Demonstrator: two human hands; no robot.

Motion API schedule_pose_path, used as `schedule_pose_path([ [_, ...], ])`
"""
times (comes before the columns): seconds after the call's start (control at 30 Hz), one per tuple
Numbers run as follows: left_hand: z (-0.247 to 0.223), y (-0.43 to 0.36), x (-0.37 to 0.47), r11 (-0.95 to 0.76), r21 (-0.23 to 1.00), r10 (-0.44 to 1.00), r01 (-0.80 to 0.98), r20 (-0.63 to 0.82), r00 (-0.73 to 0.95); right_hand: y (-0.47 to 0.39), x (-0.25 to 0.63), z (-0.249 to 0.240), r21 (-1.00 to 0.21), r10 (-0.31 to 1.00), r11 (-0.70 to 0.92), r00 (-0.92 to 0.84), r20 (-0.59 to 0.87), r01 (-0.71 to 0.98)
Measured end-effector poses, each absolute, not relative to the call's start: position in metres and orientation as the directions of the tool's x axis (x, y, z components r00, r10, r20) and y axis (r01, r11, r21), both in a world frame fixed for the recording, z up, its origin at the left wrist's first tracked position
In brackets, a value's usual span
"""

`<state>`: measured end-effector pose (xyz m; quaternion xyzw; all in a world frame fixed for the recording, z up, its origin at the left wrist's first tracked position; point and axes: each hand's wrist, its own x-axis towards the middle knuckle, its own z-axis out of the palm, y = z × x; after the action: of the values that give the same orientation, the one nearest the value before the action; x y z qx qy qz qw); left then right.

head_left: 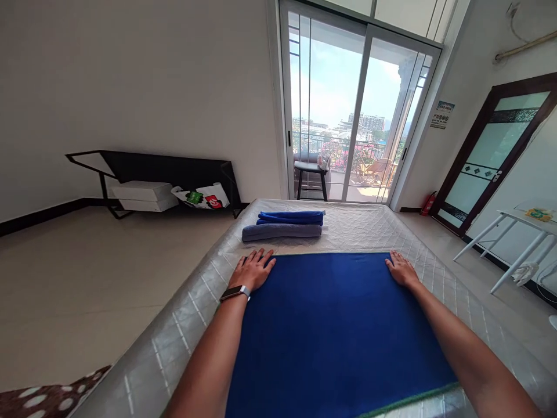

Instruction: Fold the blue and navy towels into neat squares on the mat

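A blue towel (339,325) with a green edge is spread out on the silvery quilted mattress (357,226). My left hand (255,268) lies flat over its far left corner, fingers stretched. At the far right corner rests my right hand (401,268), palm down with the fingers extended. Beyond the towel's far edge lie a rolled grey-blue towel (282,232) and, behind it, a folded bright blue towel (290,217); neither hand touches them. The near left part of the spread towel runs out of the frame.
A black frame (169,168) with white boxes (145,196) and a plastic bag (204,196) stands by the left wall. Beyond the mattress are sliding glass doors (361,116) and a stool (311,168). A white table (526,223) stands right; a spotted brown cloth (47,397) lies near left.
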<state>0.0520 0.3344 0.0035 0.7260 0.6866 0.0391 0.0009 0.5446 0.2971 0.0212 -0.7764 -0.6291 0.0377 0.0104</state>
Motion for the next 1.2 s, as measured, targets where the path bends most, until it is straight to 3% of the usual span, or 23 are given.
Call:
schedule_pose_path([
  [0.87, 0.014, 0.327, 0.06, -0.028, 0.058, 0.999, 0.998, 0.044, 0.026, 0.302, 0.551, 0.013, -0.089, 0.983, -0.183, 0.182, -0.018, 0.979],
  [1.07, 0.013, 0.328, 0.058, -0.029, 0.063, 0.999, 0.998, 0.044, 0.026, 0.299, 0.545, 0.023, -0.024, 0.98, -0.195, 0.195, -0.032, 0.98],
  [1.2, 0.013, 0.328, 0.058, -0.04, 0.066, 0.999, 0.997, 0.04, 0.037, 0.302, 0.52, 0.044, 0.066, 0.992, -0.119, 0.115, 0.056, 0.991],
])
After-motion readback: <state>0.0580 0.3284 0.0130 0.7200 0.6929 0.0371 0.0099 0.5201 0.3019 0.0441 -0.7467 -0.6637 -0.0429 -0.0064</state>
